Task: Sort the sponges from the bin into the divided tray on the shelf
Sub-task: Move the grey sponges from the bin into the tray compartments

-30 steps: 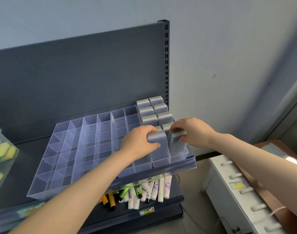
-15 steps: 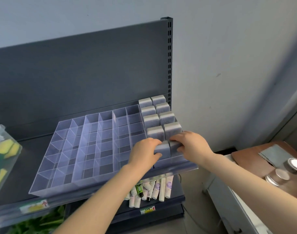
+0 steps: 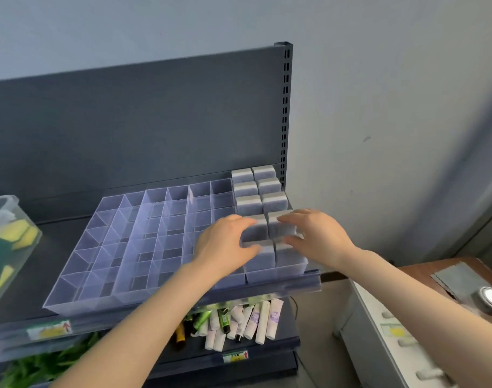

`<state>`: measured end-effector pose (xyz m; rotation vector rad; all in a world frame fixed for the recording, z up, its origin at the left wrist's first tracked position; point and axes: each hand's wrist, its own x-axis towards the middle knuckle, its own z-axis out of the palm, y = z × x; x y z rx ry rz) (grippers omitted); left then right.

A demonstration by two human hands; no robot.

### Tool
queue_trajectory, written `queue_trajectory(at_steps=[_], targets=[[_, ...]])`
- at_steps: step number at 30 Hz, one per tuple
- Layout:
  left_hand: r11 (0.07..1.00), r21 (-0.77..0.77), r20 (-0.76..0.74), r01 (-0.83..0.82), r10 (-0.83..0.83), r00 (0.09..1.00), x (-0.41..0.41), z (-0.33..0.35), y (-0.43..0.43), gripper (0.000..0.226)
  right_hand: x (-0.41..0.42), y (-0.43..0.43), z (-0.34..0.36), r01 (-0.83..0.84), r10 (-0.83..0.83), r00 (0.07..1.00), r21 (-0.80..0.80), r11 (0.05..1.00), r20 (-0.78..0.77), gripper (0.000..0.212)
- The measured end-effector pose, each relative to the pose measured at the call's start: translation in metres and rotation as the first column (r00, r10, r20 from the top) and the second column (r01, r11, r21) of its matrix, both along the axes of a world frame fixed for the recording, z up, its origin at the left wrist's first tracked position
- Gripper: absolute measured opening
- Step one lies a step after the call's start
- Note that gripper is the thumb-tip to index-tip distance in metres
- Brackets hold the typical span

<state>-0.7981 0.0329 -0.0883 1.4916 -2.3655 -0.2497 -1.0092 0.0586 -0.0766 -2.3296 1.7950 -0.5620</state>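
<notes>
The 2 grey sponges (image 3: 260,256) you were pressing down a second ago are now sitting in the front right cells of the divided tray (image 3: 79,301), making 5 rows of 2. Your left hand (image 3: 225,247) and right hand (image 3: 316,236) are staying apart, curving over that corner and touching the sponges, though I cannot tell whether they are gripping. The bin (image 3: 4,208) is still holding yellow-green sponges (image 3: 18,233), so sorting is continuing.

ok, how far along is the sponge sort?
Done: in the divided tray, the two right columns hold grey sponges. In hand: the left hand and right hand touch the front-most ones. Left: the other visible compartments are empty, and yellow-green sponges sit in the bin.
</notes>
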Motion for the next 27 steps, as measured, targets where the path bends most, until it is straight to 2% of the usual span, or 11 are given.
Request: queue_trajectory(at_steps=[4,13,20,27], targets=[[0.998,-0.059,0.077,-0.039,0.044,0.996,0.02,0.031,-0.015,0.048,0.01,-0.016,0.028,-0.024,0.024,1.0,0.004,1.0,-0.018,0.039],[0.966,-0.02,0.18,-0.259,0.258,0.949,0.112,0.051,-0.018,0.042,0.092,-0.045,0.051,-0.113,0.116,0.99,0.043,0.993,-0.082,0.039],[0.91,-0.02,0.186,-0.414,0.411,0.893,0.226,0.056,-0.016,0.04,0.191,-0.061,0.055,-0.115,0.124,0.983,0.075,0.99,-0.132,0.043],[0.864,-0.036,0.213,-0.503,0.498,0.841,0.352,0.061,-0.012,0.038,0.303,-0.068,0.056,-0.119,0.131,0.976,0.078,0.99,-0.174,0.041]])
